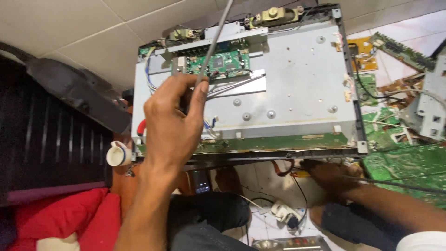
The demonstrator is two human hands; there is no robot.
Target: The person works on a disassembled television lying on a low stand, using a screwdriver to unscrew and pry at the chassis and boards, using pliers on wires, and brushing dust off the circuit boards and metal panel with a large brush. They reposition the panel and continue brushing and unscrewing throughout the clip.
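Far left I see a black slatted panel (51, 139) w/ a red cloth (60, 216) below it. Just right of that, a small white cup (118, 154) sits near the bottom-left corner of the metal chassis (297, 79).

My left hand (172, 125) is raised over the left part of the chassis, fingers curled tight round a thin grey rod (214, 42). The rod runs up and to the right from the fist, crossing in front of the green circuit board (225, 64), and leaves the pic at the top edge. Can't tell if the rod's lower tip touches anything; the hand hides it.

The chassis is a flat grey metal back plate of an opened screen, lying on the tiled floor (60, 28), w/ the green board mounted top-left and thin wires (234, 86) coming off it toward the hand. A narrow green strip board (278, 142) runs along its near edge.

Below the chassis, between my knees: a white plug and cable (283, 211).

My right hand (327, 174) is low, under the bottom-right edge of the chassis, mostly in shadow; can't tell whether it's gripping anything. Well apart from the left hand.

Far right: a heap of loose green circuit boards (404, 160) on the floor.
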